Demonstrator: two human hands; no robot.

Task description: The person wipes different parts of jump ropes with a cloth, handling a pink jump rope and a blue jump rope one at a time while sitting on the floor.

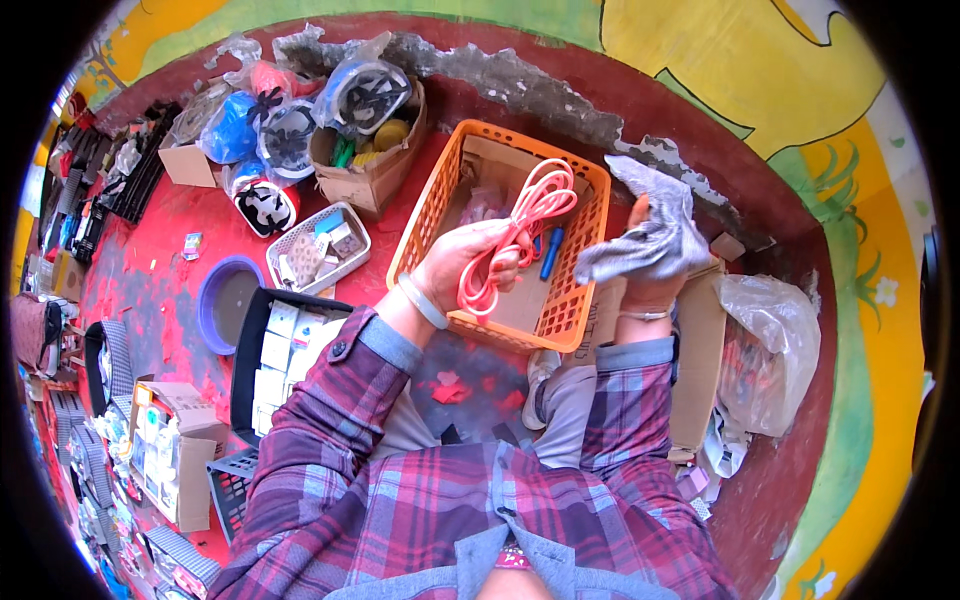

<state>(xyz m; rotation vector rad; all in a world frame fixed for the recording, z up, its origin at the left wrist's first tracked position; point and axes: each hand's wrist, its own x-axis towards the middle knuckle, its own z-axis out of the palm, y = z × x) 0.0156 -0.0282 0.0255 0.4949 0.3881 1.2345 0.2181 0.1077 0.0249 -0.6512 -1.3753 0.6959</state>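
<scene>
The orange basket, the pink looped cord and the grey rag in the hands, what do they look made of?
The orange lattice basket looks like moulded plastic: uniform colour, regular slotted walls. The pink coiled cord, held in the left hand, seems rubbery or plastic-sheathed, smooth and slightly glossy, holding springy loops. The grey crumpled rag in the right hand appears to be soft matte cloth, folding limply.

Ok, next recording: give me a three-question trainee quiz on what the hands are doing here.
1. True or false: the left hand holds a coiled pink cable.
2. What does the right hand hold? A) blue pen B) grey cloth C) plastic bag
3. Fill in: both hands are over the ____ basket.

Key: 1 true; 2 B; 3 orange.
</scene>
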